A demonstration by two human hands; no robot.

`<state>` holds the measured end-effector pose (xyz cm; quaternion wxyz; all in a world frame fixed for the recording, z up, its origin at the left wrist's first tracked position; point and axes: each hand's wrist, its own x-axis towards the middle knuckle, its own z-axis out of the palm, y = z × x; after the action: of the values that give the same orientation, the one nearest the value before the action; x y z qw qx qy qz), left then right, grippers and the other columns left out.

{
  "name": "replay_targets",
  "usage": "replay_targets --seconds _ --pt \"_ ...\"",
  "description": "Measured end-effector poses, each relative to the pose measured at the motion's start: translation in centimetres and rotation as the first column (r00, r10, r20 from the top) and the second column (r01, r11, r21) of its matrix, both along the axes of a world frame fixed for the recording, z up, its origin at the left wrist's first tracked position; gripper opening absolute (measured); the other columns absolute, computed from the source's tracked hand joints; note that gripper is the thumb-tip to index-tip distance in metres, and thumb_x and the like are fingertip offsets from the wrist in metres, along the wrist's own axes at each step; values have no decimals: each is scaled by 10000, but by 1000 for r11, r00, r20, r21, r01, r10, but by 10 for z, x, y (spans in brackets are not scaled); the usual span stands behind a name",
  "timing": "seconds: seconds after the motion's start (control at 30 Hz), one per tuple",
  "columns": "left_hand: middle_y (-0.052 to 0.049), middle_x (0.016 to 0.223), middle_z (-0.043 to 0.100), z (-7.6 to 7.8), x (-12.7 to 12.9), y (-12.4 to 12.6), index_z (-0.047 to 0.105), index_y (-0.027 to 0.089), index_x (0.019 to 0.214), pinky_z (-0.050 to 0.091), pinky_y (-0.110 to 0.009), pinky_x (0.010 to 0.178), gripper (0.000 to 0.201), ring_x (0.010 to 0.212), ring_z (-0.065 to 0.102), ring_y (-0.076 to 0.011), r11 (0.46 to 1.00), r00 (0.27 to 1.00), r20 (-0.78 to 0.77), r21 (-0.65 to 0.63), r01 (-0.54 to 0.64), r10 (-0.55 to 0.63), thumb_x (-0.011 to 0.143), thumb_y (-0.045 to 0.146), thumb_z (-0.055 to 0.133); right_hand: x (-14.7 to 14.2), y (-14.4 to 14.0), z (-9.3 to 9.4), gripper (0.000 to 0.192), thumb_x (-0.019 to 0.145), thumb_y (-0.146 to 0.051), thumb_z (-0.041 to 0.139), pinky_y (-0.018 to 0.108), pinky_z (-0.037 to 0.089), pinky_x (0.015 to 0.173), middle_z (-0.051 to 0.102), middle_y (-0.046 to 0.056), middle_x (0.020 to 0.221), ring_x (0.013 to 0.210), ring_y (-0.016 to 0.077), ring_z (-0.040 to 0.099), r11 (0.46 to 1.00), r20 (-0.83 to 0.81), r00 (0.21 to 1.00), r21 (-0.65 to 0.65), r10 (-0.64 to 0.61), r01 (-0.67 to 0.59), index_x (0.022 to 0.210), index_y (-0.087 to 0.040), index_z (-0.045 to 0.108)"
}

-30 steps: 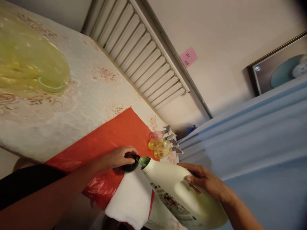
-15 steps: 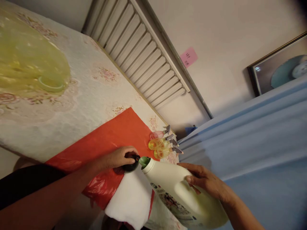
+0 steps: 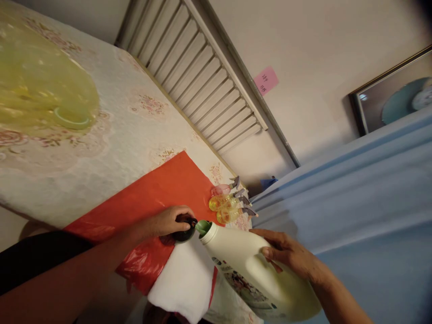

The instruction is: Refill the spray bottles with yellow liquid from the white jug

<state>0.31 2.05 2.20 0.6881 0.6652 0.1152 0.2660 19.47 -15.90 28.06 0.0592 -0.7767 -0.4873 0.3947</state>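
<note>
The right hand (image 3: 292, 258) is wrapped round the handle of a big cream jug (image 3: 256, 274), tipped so that its green spout (image 3: 202, 226) points at a small dark container (image 3: 185, 231). The left hand (image 3: 168, 221) curls over that container, fingers closed on its top, holding it just beside the spout; the two mouths almost touch. By the look of it this is the pouring step, liquid going from the jug into the small container, though no stream shows. The next move would call for a slow, steady tilt and a firm hold on the container, since its opening is narrow and a spill would land on what lies beneath.

Under both hands lie a white cloth (image 3: 185, 281) and a red plastic sheet (image 3: 151, 198) spread on the tabletop (image 3: 118, 130). Just beyond the spout, three small spray bottles (image 3: 229, 202) lie side by side, near but out of the pour's way. Farther from the left hand sits a yellow-green translucent bag (image 3: 40, 85). To the right hand's far side hangs blue fabric (image 3: 354, 202); a slatted radiator (image 3: 202, 72) runs along the wall behind.
</note>
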Motion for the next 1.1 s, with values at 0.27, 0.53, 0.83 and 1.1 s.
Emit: replay_targets --seconds 0.27,0.53,0.83,1.1 --pt "-15 913 682 1 0 0 640 217 990 486 -207 577 284 730 644 -162 1000 1000 10 -4 -3 3 709 240 610 1 -1 0 680 809 -576 635 221 296 481 560 8 736 537 87 389 1000 18 1000 -7 2 -2 1334 -149 564" --pt "-35 960 676 1 -1 0 633 205 1014 504 -228 606 294 770 661 -178 1000 999 -31 -1 7 -7 724 237 603 1 0 1 670 818 -568 631 220 288 484 589 18 770 539 84 379 1000 24 1000 -10 4 -4 1343 -159 559" --pt "-43 1006 671 -2 1 1 647 210 1007 499 -215 612 295 840 654 -193 999 1000 10 35 -17 16 717 237 601 -3 1 3 684 803 -595 633 219 285 476 553 2 711 527 83 376 1000 31 999 -14 7 -7 1331 -164 576" --pt "-48 978 665 0 0 1 648 200 987 512 -225 647 277 880 644 -202 998 999 28 52 -22 21 716 232 598 -1 1 3 634 835 -554 626 214 281 475 527 -6 709 523 73 380 1000 24 999 -7 26 -26 1328 -159 573"
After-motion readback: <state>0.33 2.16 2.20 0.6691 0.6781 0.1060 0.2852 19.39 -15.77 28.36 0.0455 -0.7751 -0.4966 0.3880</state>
